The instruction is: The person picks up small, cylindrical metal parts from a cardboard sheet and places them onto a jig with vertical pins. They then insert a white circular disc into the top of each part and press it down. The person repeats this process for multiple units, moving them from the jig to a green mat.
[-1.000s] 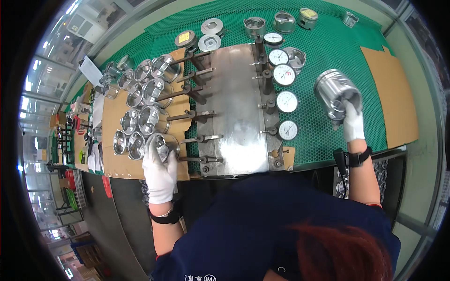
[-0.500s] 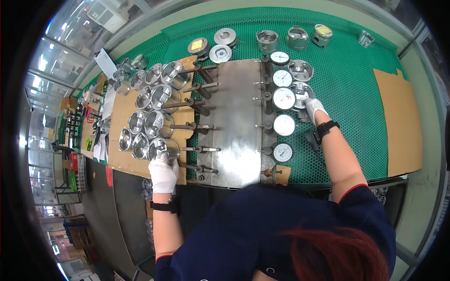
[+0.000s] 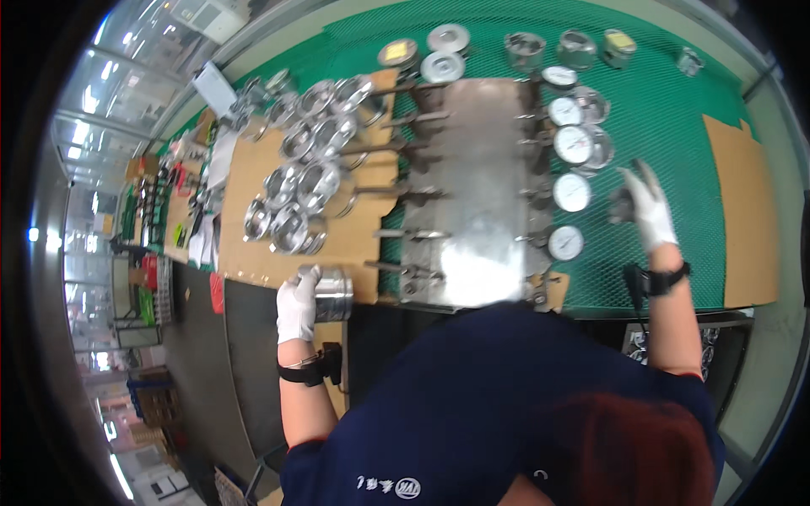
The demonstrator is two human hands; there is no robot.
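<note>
My left hand (image 3: 297,308), in a white glove, grips a shiny metal cylinder (image 3: 334,293) at the front edge of a brown cardboard sheet (image 3: 253,181). Several more shiny metal cylinders (image 3: 297,228) stand on that sheet. My right hand (image 3: 648,207), also gloved, hovers over the green mesh mat (image 3: 675,118) with fingers apart, just right of a row of white-dial gauges (image 3: 572,192). It is blurred, with a dark patch at the palm. The gauges line the right side of a steel plate fixture (image 3: 472,194).
Metal rods (image 3: 405,234) stick out from the fixture's left side. Round lids and small metal cups (image 3: 447,38) sit along the back of the mat. A bare cardboard sheet (image 3: 747,211) lies at the right. Cluttered shelves (image 3: 143,219) stand at the far left.
My left hand pulled one metal cylinder off the cardboard toward the front edge. My right hand set its cylinder down behind the gauges, then drew back to the right, empty.
</note>
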